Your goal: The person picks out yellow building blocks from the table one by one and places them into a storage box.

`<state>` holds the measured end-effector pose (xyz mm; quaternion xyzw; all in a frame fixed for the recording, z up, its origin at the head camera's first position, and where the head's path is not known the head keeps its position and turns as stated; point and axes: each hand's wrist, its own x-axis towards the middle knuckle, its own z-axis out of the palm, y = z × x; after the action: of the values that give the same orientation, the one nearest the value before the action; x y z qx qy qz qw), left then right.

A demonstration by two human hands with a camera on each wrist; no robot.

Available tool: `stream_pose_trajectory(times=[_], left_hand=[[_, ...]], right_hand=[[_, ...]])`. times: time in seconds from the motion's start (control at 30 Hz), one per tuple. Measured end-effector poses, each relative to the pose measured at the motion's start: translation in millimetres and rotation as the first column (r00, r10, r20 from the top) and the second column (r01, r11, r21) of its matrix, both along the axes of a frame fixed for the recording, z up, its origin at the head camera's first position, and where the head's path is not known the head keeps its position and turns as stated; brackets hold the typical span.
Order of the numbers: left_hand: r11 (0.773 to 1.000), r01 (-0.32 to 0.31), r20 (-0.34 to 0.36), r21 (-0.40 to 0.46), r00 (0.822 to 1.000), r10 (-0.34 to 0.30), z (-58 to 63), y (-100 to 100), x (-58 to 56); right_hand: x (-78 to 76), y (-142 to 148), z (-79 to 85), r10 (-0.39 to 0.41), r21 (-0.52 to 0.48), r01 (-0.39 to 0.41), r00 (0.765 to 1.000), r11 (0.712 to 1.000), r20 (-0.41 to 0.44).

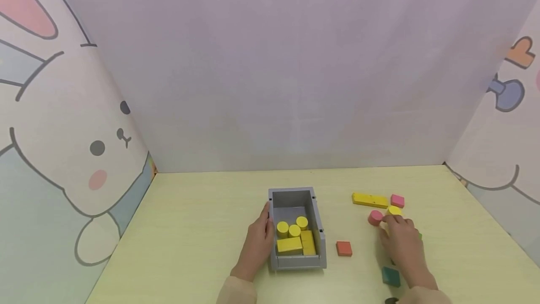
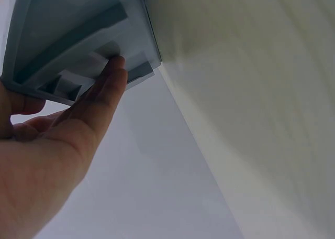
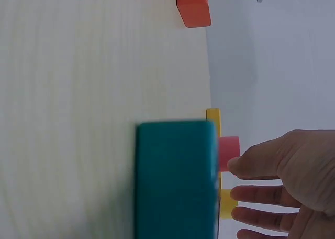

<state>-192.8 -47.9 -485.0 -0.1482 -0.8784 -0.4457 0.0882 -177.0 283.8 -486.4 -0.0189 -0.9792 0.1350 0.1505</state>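
Observation:
My left hand holds the left wall of a grey plastic bin, its fingers lying along the outside in the left wrist view. Inside the bin are several yellow cylinders and two yellow blocks. On the right, my right hand reaches to a yellow cylinder, fingertips right at its near side. A pink cylinder stands beside the thumb. In the right wrist view the thumb overlaps the pink cylinder, and the fingers are spread apart from it.
A long yellow block and a pink block lie beyond the right hand. Between bin and hand sits a red-orange block. A dark green block lies near the right wrist; a bit of green shows behind the hand.

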Motion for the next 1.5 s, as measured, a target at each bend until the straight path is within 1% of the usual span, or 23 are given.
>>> stream_pose_trajectory(times=[0.23, 0.43, 0.67, 0.93, 1.13, 1.5], left_hand=[[1.0, 0.002, -0.005, -0.004, 1.0, -0.002, -1.3, 0.0, -0.8], [1.0, 0.005, -0.003, -0.002, 1.0, -0.005, -0.1, 0.4, -1.5], [1.0, 0.001, -0.001, -0.007, 1.0, -0.001, 2.3, 1.2, -1.8], [1.0, -0.002, -0.006, -0.011, 1.0, 0.001, 3.9, 0.8, -2.2], [1.0, -0.005, 0.001, -0.013, 1.0, 0.005, 2.7, 0.8, -1.6], [1.0, -0.004, -0.004, -0.016, 1.0, 0.004, 1.2, 0.2, -0.5]], right_hand=[[1.9, 4.6, 0.7, -0.023, 0.015, 0.022, 0.998, 1.0, 0.062], [2.6, 7.0, 2.0, -0.026, 0.013, 0.025, 0.996, 1.0, 0.088], [2.5, 6.4, 3.1, -0.045, -0.009, 0.048, 0.984, 0.999, 0.174], [2.5, 7.3, 4.7, -0.029, -0.01, 0.032, 0.978, 0.999, 0.205], [2.6, 7.7, 4.7, -0.027, -0.005, 0.029, 0.979, 1.0, 0.204], [7.4, 6.9, 4.6, -0.026, 0.025, 0.022, 0.987, 0.999, 0.159]])
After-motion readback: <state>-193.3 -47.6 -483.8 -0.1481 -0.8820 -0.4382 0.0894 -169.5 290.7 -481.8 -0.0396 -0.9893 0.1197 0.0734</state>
